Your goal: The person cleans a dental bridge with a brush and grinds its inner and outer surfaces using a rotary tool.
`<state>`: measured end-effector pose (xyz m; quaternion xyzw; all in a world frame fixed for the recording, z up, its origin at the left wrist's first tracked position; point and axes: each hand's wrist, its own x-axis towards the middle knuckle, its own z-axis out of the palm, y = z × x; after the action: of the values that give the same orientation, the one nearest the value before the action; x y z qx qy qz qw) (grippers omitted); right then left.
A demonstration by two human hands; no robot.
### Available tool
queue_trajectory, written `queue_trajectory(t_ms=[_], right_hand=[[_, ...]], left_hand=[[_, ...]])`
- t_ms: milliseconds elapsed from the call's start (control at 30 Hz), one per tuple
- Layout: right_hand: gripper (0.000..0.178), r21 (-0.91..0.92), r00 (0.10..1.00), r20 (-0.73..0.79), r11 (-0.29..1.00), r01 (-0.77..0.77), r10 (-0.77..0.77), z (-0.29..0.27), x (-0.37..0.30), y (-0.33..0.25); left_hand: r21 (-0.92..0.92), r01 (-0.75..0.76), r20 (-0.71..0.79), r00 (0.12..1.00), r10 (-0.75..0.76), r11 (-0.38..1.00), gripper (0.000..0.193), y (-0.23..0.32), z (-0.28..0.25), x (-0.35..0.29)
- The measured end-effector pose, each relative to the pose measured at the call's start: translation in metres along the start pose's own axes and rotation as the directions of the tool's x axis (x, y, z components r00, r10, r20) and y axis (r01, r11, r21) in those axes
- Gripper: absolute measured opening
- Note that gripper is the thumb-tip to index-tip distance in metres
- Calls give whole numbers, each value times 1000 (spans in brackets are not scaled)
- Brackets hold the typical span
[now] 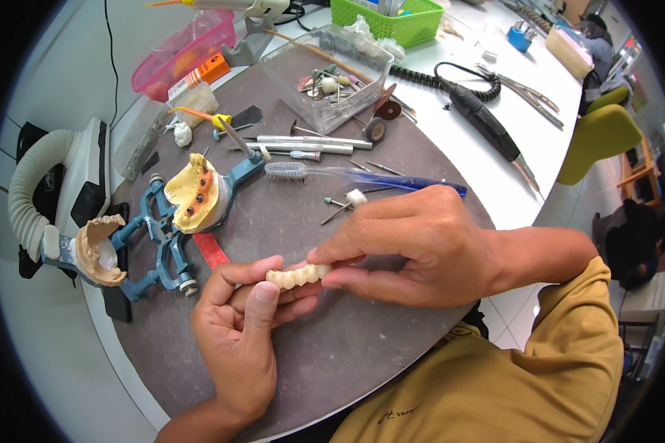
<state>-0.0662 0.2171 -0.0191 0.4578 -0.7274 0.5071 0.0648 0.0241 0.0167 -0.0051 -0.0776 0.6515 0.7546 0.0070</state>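
Hands meet over a dark grey, scratched round work mat [362, 347], pinching between them a curved cream-white row of artificial teeth, a dental bridge [298, 276]. The left hand [238, 332] comes in from six o'clock and grasps the bridge at its left end, thumb pressed on top, fingers curled beneath. The right hand [414, 247] reaches in from four o'clock and clenches the bridge's right end between thumb and forefinger. The bridge lies roughly level, just below the middle of the mat.

At ten o'clock from the bridge stands a blue metal dental articulator [166, 236], opened out; one arm carries a yellow plaster jaw model with an orange gum band [193, 193], the other, further toward nine o'clock, a tan plaster jaw model [100, 247]. A small red strip [211, 249] lies just beside the articulator's base.

At twelve o'clock a clear-and-blue toothbrush [362, 177] lies across the mat, with a small white felt-tipped bur [345, 203] near it. Farther toward twelve sits a clear plastic box of burs and polishing tools [325, 77], beyond it a green slotted basket [388, 22]. At one o'clock a black motor handpiece with a coiled cord [484, 122] rests on the white tabletop [547, 148]. A pink plastic tub [181, 52] stands at eleven o'clock.
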Motion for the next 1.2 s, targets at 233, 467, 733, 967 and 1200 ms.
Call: queue_trajectory(t_ms=[233, 467, 733, 967, 1200], right_hand=[[15, 11, 1000, -17, 1000, 4, -4, 0, 0, -1], [13, 9, 1000, -24, 1000, 2, -1, -1, -1, -3], [13, 7, 999, -46, 1000, 16, -16, 0, -1, -3], [12, -10, 999, -50, 1000, 9, -9, 0, -1, -4], [12, -4, 999, -50, 1000, -9, 9, 1, -2, -3]], left_hand=[[11, -7, 3, 1000, 7, 1000, 24, 0, 0, 0], [48, -25, 27, 999, 24, 999, 24, 0, 0, 0], [78, -56, 53, 997, 52, 995, 23, -3, -1, -1], [85, -69, 49, 997, 65, 994, 23, -3, -1, -2], [83, -83, 53, 995, 79, 993, 22, -4, -1, -2]])
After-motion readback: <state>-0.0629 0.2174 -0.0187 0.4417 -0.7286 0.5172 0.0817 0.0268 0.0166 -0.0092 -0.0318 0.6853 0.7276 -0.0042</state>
